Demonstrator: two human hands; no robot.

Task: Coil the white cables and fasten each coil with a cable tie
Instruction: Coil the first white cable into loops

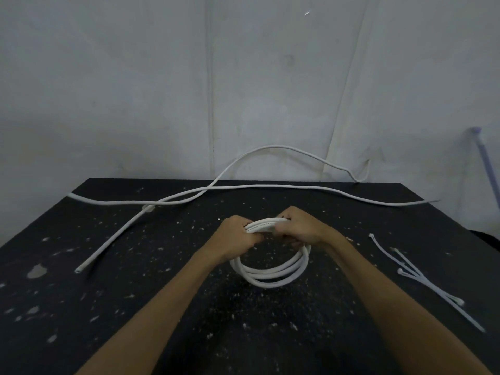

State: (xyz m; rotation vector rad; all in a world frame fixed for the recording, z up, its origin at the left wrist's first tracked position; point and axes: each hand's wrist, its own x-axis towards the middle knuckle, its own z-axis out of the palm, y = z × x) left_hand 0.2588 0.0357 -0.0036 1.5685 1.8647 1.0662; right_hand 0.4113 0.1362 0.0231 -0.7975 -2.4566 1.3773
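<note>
Two hands were seen at the top of one coil (270,277) of white cable, which was held upright over the middle of the black table (108,307). It could not be told whether the lower turns touched the surface or only hung near it. The left hand (235,239) was closed round the bundle of turns from one side and the right hand (300,228) from the other. The fingers of both were curled tightly over the strands, so the grip was narrow and full. No tie could be made out on the coil, and the short part between the hands was too small to be judged well.

At the far side of the table a long cable (297,187) was stretched from the left front to the right edge. It was crossed by an arched cable (278,146), which rose against the pale wall (135,77). A few cable ties (418,276) were laid to the right of the coil, well apart from it.

The cable was judged to be light but rather stiff and springy, with a smooth jacket that could slip. The coil would best be held where all turns come together, pinched by one hand, so that the other could be freed for a tie. If that pinch were loosened, the turns would probably spring open.
</note>
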